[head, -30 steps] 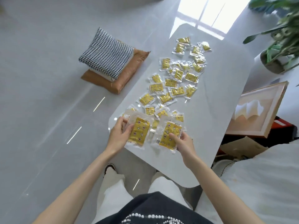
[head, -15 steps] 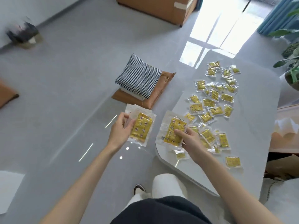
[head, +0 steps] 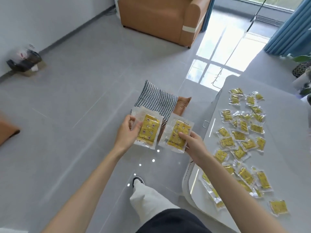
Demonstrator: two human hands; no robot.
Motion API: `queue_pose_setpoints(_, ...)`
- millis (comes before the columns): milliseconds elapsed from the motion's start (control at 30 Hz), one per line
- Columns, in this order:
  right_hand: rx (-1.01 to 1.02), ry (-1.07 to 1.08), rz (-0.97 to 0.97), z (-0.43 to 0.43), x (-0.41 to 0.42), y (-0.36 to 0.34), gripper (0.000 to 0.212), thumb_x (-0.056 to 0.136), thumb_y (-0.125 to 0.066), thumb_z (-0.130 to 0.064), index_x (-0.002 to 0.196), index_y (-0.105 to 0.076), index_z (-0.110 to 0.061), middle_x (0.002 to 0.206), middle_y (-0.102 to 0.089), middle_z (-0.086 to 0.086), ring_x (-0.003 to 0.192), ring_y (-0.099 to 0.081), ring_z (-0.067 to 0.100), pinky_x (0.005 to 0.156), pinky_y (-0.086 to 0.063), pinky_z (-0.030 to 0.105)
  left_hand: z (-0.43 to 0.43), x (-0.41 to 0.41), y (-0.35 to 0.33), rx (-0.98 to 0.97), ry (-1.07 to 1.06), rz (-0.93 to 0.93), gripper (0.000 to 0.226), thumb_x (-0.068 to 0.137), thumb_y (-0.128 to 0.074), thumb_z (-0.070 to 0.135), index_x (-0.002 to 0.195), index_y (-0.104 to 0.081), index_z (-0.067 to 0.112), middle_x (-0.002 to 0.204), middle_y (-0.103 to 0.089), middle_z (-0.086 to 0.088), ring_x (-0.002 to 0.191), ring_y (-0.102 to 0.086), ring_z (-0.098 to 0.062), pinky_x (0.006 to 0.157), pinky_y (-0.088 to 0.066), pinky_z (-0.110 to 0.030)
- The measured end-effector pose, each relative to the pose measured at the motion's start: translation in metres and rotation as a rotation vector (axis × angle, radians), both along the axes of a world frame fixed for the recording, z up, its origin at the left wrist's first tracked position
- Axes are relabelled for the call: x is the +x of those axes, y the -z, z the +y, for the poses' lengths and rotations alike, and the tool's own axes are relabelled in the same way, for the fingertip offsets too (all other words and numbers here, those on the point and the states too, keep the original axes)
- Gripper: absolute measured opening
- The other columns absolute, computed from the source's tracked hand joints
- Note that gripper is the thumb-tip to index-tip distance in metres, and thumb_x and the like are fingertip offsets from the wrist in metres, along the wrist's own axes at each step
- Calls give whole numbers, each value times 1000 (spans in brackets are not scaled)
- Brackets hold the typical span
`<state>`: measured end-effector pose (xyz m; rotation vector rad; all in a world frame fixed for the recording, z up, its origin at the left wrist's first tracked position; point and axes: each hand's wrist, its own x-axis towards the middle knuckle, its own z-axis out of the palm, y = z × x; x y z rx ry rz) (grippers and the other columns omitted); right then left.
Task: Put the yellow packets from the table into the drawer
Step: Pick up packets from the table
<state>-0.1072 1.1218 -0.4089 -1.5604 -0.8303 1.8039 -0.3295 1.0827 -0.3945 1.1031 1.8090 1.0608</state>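
Left hand (head: pixel 126 133) pinches one packet stack (head: pixel 147 130), right hand (head: pixel 193 143) another (head: pixel 178 134), both flat over the floor for carrying; more packets (head: pixel 242 140) cover the table (head: pixel 286 132) right; no drawer visible.

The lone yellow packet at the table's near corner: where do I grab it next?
Pinch the clear sealed border of the lone packet from the table edge side; it lies flat and apart from the others, so nothing crowds the grip.
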Motion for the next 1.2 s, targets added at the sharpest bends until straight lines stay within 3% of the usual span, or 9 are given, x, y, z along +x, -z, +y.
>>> queue_pose_setpoints(200, -23, 61, 13, 68, -59, -10, 8, 94, -57, -11, 100, -61, -15, 95, -70, 2, 84, -68, 17, 70, -55, 30, 84, -71, -10, -38, 92, 48, 23, 94, -52, 37, 103, -47, 16, 90, -62, -6, 71, -58, -10, 58, -43, -20)
queue_pose_setpoints(400, -31, 235, 8, 119, -75, -8, 12, 94, -56, -10, 105, -60, -13, 95, -69, 2, 84, -66, 17, 69, -54, 31, 171, -94, 1, -89, 265, 51, 20, 94, -53, 36, 97, -47, 17, 93, -66, -8, 81, -65, -23, 67, -53, -36)
queue_pose_setpoints(533, -31, 401, 16, 145, -71, 4, 20, 93, -58, -11, 113, -60, -9, 98, -69, 5, 87, -67, 19, 72, -54, 32, 235, -83, 12, -90, 450, 51, 17, 95, -52, 33, 95, -47, 17, 90, -64, -3, 77, -62, -17, 57, -46, -22)
queue_pose_setpoints(700, -15, 624, 103, 171, -76, 8, 8, 92, -59, -8, 97, -65, -6, 93, -71, 8, 76, -71, 14, 68, -60, 28, 302, -54, 12, -79, 692, 18, 13, 96, -52, 26, 98, -45, 15, 83, -60, 0, 65, -57, -6, 44, -41, -7)
queue_pose_setpoints(833, -24, 799, 71, 186, -87, 13, 10, 89, -63, -11, 97, -67, -5, 86, -74, 3, 78, -71, 15, 75, -59, 32, 343, -23, 11, -94, 858, -148, 30, 92, -60, 22, 113, -39, 18, 85, -68, -8, 73, -69, -24, 55, -58, -32)
queue_pose_setpoints(900, -28, 925, 60, 193, -85, 16, 13, 89, -64, -12, 100, -66, -4, 90, -73, 6, 85, -70, 22, 86, -56, 41, 357, 1, 17, -121, 942, -182, 46, 87, -67, 27, 120, -35, 21, 94, -67, -6, 81, -69, -21, 64, -59, -33)
queue_pose_setpoints(967, -32, 1034, 48, 198, -77, 20, 10, 90, -64, -11, 98, -64, -7, 95, -71, 10, 89, -67, 26, 89, -53, 44, 364, 27, 26, -159, 1009, -149, 45, 84, -69, 36, 117, -41, 22, 103, -63, -5, 90, -67, -16, 72, -58, -30)
queue_pose_setpoints(1100, -9, 1133, -127, 202, -47, 33, 13, 92, -62, -16, 104, -62, -11, 99, -69, 4, 88, -67, 17, 78, -55, 24, 365, 82, 47, -251, 1113, -118, 18, 90, -62, 29, 93, -54, 14, 85, -62, -1, 71, -61, -3, 61, -51, -20)
queue_pose_setpoints(1200, -17, 1129, -226, 204, -12, 47, 18, 93, -60, -24, 108, -57, -14, 102, -65, -4, 88, -62, 2, 67, -49, 9, 366, 129, 59, -276, 1151, -110, 11, 94, -57, 18, 97, -52, 9, 78, -62, 4, 56, -58, 9, 52, -46, -11)
